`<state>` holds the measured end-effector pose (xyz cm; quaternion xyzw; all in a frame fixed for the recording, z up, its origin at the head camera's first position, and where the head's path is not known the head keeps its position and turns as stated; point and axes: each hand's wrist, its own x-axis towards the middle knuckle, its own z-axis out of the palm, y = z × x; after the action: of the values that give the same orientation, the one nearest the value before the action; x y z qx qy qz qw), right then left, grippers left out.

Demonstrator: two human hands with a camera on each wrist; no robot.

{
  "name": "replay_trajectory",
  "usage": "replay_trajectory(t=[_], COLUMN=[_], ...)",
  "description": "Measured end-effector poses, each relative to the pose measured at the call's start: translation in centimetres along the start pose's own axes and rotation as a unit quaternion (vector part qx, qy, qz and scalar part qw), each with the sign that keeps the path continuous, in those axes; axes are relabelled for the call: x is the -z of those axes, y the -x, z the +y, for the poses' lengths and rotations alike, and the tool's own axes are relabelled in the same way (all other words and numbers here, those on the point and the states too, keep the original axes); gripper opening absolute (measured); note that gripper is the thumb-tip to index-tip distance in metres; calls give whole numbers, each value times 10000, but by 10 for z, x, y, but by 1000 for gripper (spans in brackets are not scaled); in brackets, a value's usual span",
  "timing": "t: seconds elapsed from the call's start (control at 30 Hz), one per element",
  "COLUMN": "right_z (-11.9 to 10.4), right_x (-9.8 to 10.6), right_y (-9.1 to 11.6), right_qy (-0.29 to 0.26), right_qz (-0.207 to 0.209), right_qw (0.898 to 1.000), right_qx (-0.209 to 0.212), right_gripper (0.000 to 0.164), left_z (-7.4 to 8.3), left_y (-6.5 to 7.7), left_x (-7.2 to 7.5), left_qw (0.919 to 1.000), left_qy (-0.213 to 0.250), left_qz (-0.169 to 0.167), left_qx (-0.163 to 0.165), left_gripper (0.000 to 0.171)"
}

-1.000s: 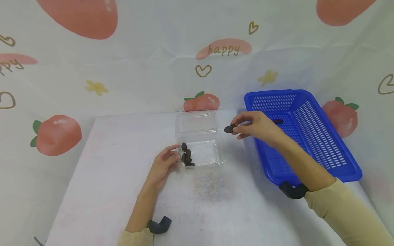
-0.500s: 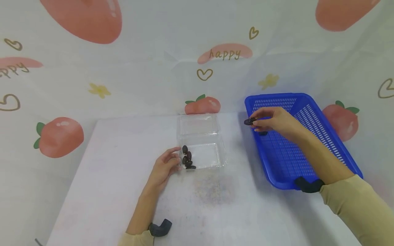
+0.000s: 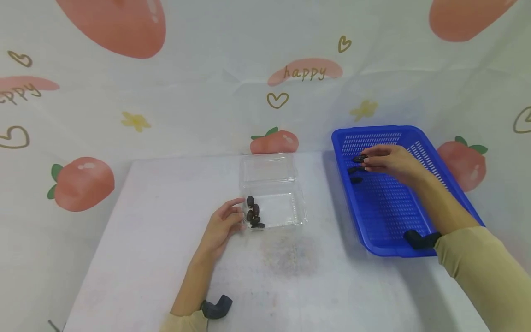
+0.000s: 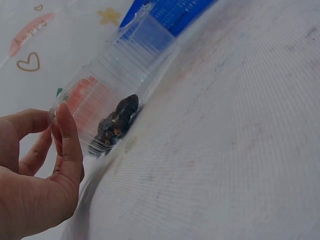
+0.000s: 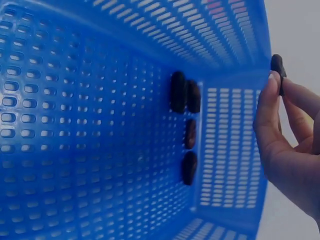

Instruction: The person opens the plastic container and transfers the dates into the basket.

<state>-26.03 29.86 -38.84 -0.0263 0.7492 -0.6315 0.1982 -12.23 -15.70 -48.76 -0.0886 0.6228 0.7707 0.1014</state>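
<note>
My right hand (image 3: 393,162) pinches a dark, wrinkled date (image 3: 358,158) between thumb and fingertips, over the far left part of the blue basket (image 3: 352,213). Several more dates (image 5: 189,168) lie on the basket floor along one wall, in the right wrist view. At the middle of the table stands a clear plastic clamshell box (image 3: 277,206) with its lid folded back. My left hand (image 3: 221,227) holds the box's left rim, thumb and index finger meeting at the edge in the left wrist view. Several dates (image 3: 255,210) sit along the box's left side.
The white table (image 3: 166,193) backs onto a hanging cloth (image 3: 199,92) printed with fruit, hearts and lettering. The basket's raised walls stand on the right side of the table. Dark curved bands (image 3: 217,307) sit at both wrists.
My right hand has carried the date rightward, from the gap between box and basket to over the basket. My left hand stays at the box rim.
</note>
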Motion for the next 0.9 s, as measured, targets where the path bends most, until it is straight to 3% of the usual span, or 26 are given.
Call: replay_trajectory(t=[0.13,0.3,0.6,0.9], right_z=[9,18,34,48], right_x=[10,22,40,41], right_y=[-2,-5,-11,-14], right_qy=[-11,330,-274,352], right_qz=[90,122,-177,-82], right_qw=[9999,9992,9978,9953], right_qx=[-94,-189,-571,-899], right_gripper=[20,29,14,27], left_z=[0,1,1,1], left_y=[0,1,2,1], left_x=[0,-1,-1,0], left_qw=[10000,10000,10000,10000], left_qy=[1,-14,-43,-41], left_qz=[-16,-6,0,-32], left_qx=[-2,12,-4,-9], left_gripper=[45,45,45,45])
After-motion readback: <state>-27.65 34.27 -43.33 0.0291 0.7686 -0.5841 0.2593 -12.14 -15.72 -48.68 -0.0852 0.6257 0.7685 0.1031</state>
